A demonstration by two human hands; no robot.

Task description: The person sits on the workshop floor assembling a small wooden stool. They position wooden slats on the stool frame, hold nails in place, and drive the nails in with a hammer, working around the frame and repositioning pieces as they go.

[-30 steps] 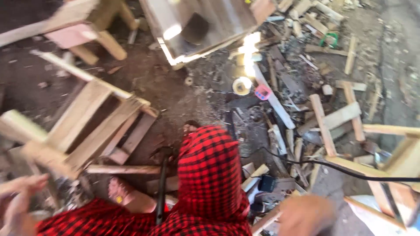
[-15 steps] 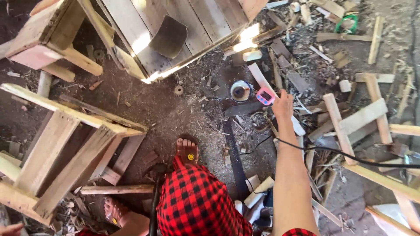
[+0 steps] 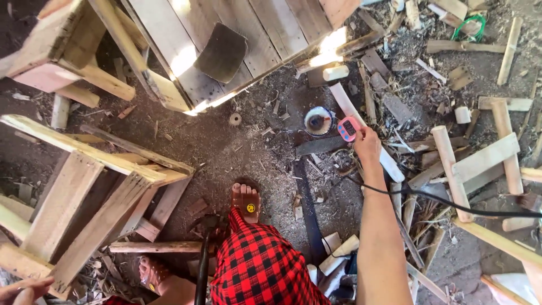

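**Fingers on a pink gadget amid the scraps**

Fingers (image 3: 361, 131) of the right hand (image 3: 367, 144) are clamped on a pink gadget (image 3: 348, 128) at centre right of the frame, just beside a round tin (image 3: 318, 120) on the littered floor (image 3: 248, 147). The left hand (image 3: 22, 289), lower left corner, is mostly cut off; I cannot tell its grip. A black cable (image 3: 451, 202) crosses the forearm.

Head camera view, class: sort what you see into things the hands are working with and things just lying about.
In hand:
right hand reaching to the pink tape measure
left hand by the wooden frame

Lying about:
round tin
black cable
saw blade
green wire
offcuts
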